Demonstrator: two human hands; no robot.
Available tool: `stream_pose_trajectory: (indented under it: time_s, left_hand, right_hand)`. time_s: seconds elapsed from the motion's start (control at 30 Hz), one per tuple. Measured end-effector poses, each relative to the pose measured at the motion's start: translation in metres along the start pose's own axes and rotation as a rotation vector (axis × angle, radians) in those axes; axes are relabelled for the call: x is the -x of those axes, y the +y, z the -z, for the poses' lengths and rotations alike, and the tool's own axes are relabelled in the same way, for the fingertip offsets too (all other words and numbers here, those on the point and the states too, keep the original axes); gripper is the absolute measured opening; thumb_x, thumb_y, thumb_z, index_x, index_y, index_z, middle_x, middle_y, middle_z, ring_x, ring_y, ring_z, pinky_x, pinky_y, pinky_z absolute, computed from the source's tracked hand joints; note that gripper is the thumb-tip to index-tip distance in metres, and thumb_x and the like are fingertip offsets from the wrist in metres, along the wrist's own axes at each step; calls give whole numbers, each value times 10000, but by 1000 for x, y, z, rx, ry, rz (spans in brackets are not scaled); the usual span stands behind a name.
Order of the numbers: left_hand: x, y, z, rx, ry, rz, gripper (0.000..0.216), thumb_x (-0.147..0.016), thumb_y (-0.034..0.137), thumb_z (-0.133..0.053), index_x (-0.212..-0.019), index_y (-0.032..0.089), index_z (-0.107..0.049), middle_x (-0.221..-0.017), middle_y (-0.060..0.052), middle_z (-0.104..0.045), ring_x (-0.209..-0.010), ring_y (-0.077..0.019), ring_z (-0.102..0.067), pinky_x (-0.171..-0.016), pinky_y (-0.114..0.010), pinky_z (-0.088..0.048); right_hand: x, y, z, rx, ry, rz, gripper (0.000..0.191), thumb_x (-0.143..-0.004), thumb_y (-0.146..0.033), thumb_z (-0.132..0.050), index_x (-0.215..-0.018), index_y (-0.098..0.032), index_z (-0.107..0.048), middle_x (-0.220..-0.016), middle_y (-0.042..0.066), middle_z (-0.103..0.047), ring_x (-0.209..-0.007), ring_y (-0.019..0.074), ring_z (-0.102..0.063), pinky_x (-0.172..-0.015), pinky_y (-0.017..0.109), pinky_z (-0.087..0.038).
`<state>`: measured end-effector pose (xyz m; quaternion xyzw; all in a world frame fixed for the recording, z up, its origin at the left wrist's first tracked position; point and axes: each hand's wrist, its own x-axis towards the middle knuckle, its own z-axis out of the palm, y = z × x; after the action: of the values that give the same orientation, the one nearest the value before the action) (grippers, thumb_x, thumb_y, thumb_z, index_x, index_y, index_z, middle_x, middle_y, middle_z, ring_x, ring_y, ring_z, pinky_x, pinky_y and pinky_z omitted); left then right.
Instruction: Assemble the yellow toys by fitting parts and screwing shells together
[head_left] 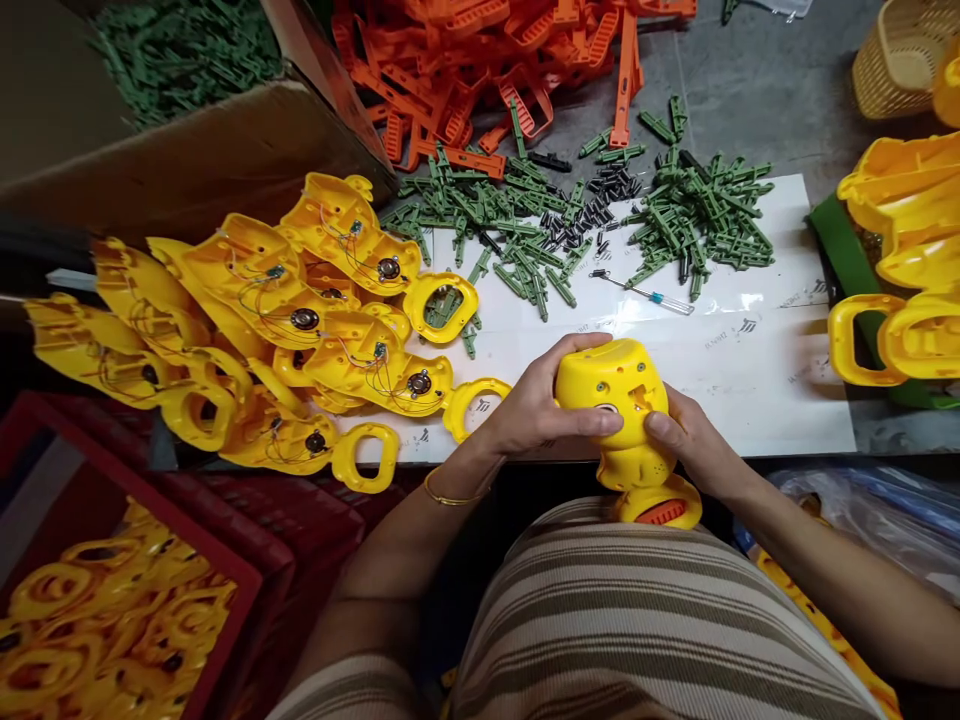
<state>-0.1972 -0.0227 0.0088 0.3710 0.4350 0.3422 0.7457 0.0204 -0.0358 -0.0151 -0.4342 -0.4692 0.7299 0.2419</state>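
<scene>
Just in front of my body I hold a yellow plastic toy housing between both hands. It has small screw holes, a notched opening in its upper part, and a ring-shaped end near my shirt with an orange ribbed piece inside. My left hand wraps its left side, thumb across the front. My right hand grips the right side, thumb pressed beside the opening. Beyond the housing, a thin screwdriver-like tool with a clear handle lies on the white paper.
Yellow half shells with wires and speakers are piled at left. Green plastic parts, black springs and orange parts lie at the back. A cardboard box, a red crate and a tan basket stand around.
</scene>
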Motion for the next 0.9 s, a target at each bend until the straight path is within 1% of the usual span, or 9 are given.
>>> stream_pose_trajectory:
  time_s: [0.17,0.3,0.43,0.5,0.6,0.7,0.73,0.83,0.9]
  left_hand:
    - [-5,-12,-13,118,87,-85,893,-648,383,-893,-1423,219,-482,-1325,-101,-641,-1202,-287,-621,-988,-347,-518]
    - [3,-29,-29,180,200,-99,699,-714,427,-856,-1304,169,-585,-1168,-104,-723,-1072,-256,-684,-902,-315,-554]
    - [9,-31,-36,111,314,-136,539,-744,468,-824,-1147,141,-676,-1026,-85,-753,-897,-201,-698,-762,-251,-557]
    - [12,-29,-36,66,335,-162,529,-746,487,-814,-1116,131,-688,-975,-78,-754,-842,-186,-690,-715,-233,-549]
    - [19,-30,-29,-39,301,-176,565,-741,524,-803,-1122,130,-669,-948,-73,-748,-818,-185,-683,-675,-222,-536]
    - [27,-39,-16,-104,274,-231,725,-738,642,-749,-1248,164,-558,-1018,-84,-733,-815,-196,-685,-646,-239,-538]
    - [30,-42,-11,-134,291,-258,696,-770,670,-699,-1234,177,-537,-999,-76,-727,-778,-184,-680,-618,-238,-530]
    - [35,-50,-3,-318,344,-326,438,-927,631,-509,-949,196,-543,-701,1,-640,-559,-122,-577,-509,-216,-434]
    - [37,-52,-3,-475,355,-389,437,-970,586,-448,-763,204,-496,-560,31,-518,-484,-108,-476,-488,-230,-365]
  right_hand:
    - [-4,8,-1,-184,186,46,654,-831,-737,-577,-1208,-204,-598,-1150,116,-701,-996,296,-688,-773,396,-602]
    - [-4,7,2,-127,164,27,628,-847,-714,-578,-1210,-201,-586,-1149,119,-696,-972,282,-692,-753,383,-604]
    - [-1,11,-3,-10,166,30,594,-833,-696,-617,-1174,-212,-579,-1105,101,-679,-955,262,-668,-762,365,-584]
    - [2,15,-8,-34,186,45,592,-829,-715,-601,-1144,-215,-572,-1090,96,-670,-943,257,-659,-768,366,-576]
    - [9,19,-13,-60,196,68,603,-822,-722,-602,-1162,-225,-561,-1096,86,-665,-949,254,-648,-781,364,-565]
    - [14,18,-13,-23,184,121,638,-805,-720,-625,-1210,-230,-561,-1118,79,-664,-975,252,-633,-813,354,-549]
    - [15,16,-13,-9,182,139,646,-806,-721,-624,-1221,-230,-563,-1123,77,-663,-979,249,-628,-820,349,-543]
    - [16,12,-13,9,159,168,647,-816,-715,-616,-1242,-231,-561,-1109,67,-658,-956,233,-624,-806,325,-533]
    - [17,11,-16,6,141,173,646,-810,-707,-631,-1245,-235,-552,-1104,60,-651,-948,226,-621,-807,318,-530]
